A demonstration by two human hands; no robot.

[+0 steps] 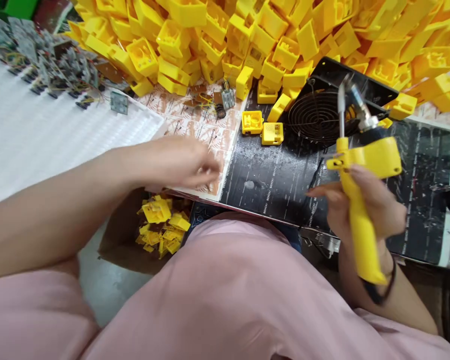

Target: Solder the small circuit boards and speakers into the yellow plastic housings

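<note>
My right hand (pixel 375 200) is wrapped round the handle of a yellow soldering gun (pixel 375 157), its metal tip pointing up in front of a black fan with a round wire grille (pixel 318 117). At the left, my left hand (pixel 187 162) is blurred by motion over the patterned sheet near the table's front edge; its fingers are smeared, and anything in them cannot be made out. Beyond it a small circuit board (pixel 227 98) with wires and a round black part lies on the sheet. Two small yellow housings (pixel 252 122) (pixel 272 134) sit on the black mat (pixel 247 165).
A large heap of yellow housings (pixel 172 37) fills the back. Grey circuit boards with wires (pixel 67 70) are piled at the left, by white foam sheeting (pixel 60 135). Below the table edge stands a cardboard box (pixel 120 235) holding yellow pieces (pixel 157 210).
</note>
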